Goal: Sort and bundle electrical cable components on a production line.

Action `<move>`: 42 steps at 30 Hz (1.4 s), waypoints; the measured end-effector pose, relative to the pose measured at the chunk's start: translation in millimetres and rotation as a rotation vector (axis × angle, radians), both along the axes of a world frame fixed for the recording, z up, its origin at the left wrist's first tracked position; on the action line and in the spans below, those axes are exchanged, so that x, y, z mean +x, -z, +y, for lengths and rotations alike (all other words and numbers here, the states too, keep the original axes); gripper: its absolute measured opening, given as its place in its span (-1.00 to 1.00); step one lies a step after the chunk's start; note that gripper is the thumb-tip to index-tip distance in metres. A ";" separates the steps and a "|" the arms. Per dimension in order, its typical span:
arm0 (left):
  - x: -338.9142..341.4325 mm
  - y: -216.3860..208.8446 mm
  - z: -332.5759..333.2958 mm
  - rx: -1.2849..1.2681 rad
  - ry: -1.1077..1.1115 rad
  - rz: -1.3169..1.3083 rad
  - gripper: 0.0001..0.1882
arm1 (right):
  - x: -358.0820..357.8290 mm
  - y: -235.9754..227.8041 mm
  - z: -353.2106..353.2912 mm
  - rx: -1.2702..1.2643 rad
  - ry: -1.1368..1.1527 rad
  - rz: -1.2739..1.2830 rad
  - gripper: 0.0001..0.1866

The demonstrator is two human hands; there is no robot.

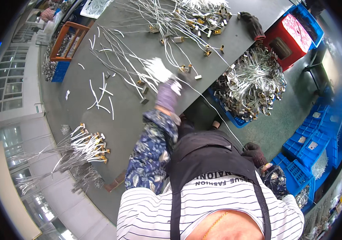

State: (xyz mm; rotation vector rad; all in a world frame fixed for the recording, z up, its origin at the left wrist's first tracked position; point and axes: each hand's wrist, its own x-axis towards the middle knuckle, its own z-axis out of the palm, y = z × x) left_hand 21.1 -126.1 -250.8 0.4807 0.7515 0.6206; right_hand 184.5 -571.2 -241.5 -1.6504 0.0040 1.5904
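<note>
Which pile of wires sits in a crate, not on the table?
The tangled silver pile right of the table edge; it fills a blue crate, unlike the tabletop bundles.

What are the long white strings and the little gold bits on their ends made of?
The white wires look plastic-coated: smooth, bendy, matte white. The end clips look like brass-coloured metal, shiny and boxy. The left hand wears a knit fabric glove, with a bundle at its fingertips.

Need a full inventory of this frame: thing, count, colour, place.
Grey worktable: one, centre-left.
Loose white-sleeved wires with brass terminals: many, table top.
Bundle of finished white wires: one, table's left edge.
Blue plastic crate heaped with silver wires: one, right of table.
Red box: one, upper right.
Empty blue crates: several, right floor.
Orange-framed tray: one, upper left.
Dark spare glove: one, table's far edge.
Left hand: gloved, grip on white wires.
Right hand: dark glove, low by lap.
</note>
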 end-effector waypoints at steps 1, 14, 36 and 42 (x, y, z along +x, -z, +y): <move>-6.5 -17.2 23.4 0.052 -0.039 0.008 -0.79 | -1.0 -0.9 -3.1 -0.003 -0.008 0.002 -0.83; -53.1 -100.8 82.9 0.229 -0.407 0.059 -0.75 | -2.8 14.1 -4.1 -0.107 -0.123 -0.120 -0.88; 17.1 -45.8 -96.0 0.293 0.401 0.270 -0.70 | 4.9 -60.1 139.9 0.126 -0.209 -0.214 -0.85; -13.3 -82.2 -16.0 0.332 0.004 0.519 -0.76 | 5.7 -57.7 163.0 0.174 -0.378 -0.177 -0.76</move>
